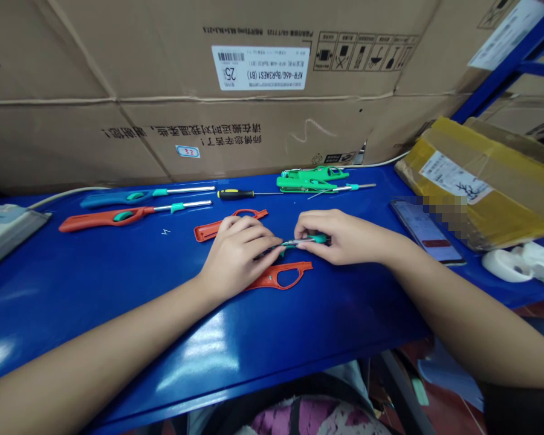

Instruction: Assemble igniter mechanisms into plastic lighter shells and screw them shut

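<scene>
Steel lighter tube pinched by left hand and right hand.

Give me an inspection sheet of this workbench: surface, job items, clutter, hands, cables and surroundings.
Surface: glossy blue bench top, with glare near the front edge.
Job's things: metal lighter tube with teal fitting between both hands; two orange lighter shells beside them.
Clutter: orange lighter, teal lighter, black-and-yellow screwdriver, green lighter shells, phone, tape roll.
Hands: left hand and right hand meet on the tube, fingers curled round it.
Cables: white cable running from a power strip.
Surroundings: cardboard cartons behind, yellow-taped parcel at right.
</scene>
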### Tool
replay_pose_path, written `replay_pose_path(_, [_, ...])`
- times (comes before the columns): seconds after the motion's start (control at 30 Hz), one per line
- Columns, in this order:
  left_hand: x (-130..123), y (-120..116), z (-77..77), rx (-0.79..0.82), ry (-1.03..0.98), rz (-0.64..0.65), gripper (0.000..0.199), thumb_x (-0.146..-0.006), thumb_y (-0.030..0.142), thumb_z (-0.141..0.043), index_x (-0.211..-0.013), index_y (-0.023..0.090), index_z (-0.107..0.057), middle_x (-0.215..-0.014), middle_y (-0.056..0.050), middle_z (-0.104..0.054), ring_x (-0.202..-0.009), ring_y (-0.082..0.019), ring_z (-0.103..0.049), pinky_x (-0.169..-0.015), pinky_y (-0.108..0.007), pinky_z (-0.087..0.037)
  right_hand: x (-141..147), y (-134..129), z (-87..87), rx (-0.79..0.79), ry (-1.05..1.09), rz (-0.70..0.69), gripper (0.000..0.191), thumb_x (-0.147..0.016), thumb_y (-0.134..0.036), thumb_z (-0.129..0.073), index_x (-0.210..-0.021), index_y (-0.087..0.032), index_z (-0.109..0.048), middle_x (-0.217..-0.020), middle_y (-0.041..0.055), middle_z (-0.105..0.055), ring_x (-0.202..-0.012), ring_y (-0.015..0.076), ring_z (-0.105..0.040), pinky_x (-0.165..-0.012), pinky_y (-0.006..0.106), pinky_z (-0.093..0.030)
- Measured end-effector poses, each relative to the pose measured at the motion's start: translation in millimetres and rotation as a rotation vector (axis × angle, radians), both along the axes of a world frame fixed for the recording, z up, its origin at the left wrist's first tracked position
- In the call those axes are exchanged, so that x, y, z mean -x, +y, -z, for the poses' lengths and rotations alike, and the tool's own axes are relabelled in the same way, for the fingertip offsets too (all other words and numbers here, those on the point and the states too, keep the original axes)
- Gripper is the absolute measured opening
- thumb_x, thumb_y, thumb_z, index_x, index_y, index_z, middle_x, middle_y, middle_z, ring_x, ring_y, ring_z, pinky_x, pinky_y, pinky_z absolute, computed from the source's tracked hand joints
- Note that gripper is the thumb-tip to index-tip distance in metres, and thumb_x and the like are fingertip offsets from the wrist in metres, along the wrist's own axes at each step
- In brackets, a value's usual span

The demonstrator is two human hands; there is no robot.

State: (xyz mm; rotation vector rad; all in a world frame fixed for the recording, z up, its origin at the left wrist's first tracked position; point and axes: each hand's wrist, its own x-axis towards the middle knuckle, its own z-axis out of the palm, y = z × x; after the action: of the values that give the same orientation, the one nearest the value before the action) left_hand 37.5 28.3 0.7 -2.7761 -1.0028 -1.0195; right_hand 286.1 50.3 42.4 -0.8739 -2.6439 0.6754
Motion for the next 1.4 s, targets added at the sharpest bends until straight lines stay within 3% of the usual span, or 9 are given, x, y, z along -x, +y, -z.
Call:
replay_pose_path(0.6, [-1.3, 1.4, 3.7, -0.016, 0.004, 0.077, 0.01, -0.096, 0.024, -0.065, -0.1, 0.02, -0.073, -0.097, -0.003, -0.077, -0.095, -0.021, -0.065, -0.087, -0.04, -0.041, 5.3, -3.4, 2.9, -0.032, -0.041, -0.004, 0.002, -0.095, -0.019, -0.058, -0.096, -0.018, -0.058, -0.097, 0.0038, -0.064, -0.084, 0.0161, -0.058, -0.072, 0.028, -0.042])
replay_pose_path(0.9, [-1.4, 0.8, 3.5, 0.0, 0.015, 0.069, 0.011, -0.097, 0.025, -0.064, -0.099, 0.021, -0.074, -0.097, -0.002, -0.077, -0.096, -0.021, -0.065, -0.087, -0.039, -0.041, 6.8, -1.8, 3.9, -0.054, -0.05, 0.001, 0.003, -0.093, -0.017, -0.059, -0.096, -0.018, -0.058, -0.096, 0.0033, -0.063, -0.083, 0.0158, -0.058, -0.071, 0.027, -0.042])
replay_pose_path(1.13, [-4.1, -1.6, -0.9, 0.017, 0.019, -0.017, 0.021, -0.092, 0.038, -0.069, -0.101, 0.021, -0.074, -0.098, -0.004, -0.076, -0.096, -0.024, -0.065, -0.083, -0.04, -0.039, 8.1, -2.5, 5.5, -0.043, -0.044, 0.009, 0.004, -0.095, -0.02, -0.058, -0.098, -0.018, -0.06, -0.098, 0.0047, -0.064, -0.086, 0.0167, -0.059, -0.075, 0.028, -0.045])
replay_pose_path(1.4, [-1.3, -0.9, 0.2, 0.009, 0.007, 0.008, 0.011, -0.096, 0.03, -0.065, -0.098, 0.022, -0.074, -0.098, -0.002, -0.077, -0.097, -0.021, -0.065, -0.084, -0.038, -0.039, 5.6, 1.0, 7.1, -0.02, -0.007, -0.029, 0.01, -0.096, -0.02, -0.057, -0.103, -0.018, -0.063, -0.103, 0.0063, -0.064, -0.092, 0.0182, -0.061, -0.083, 0.03, -0.047])
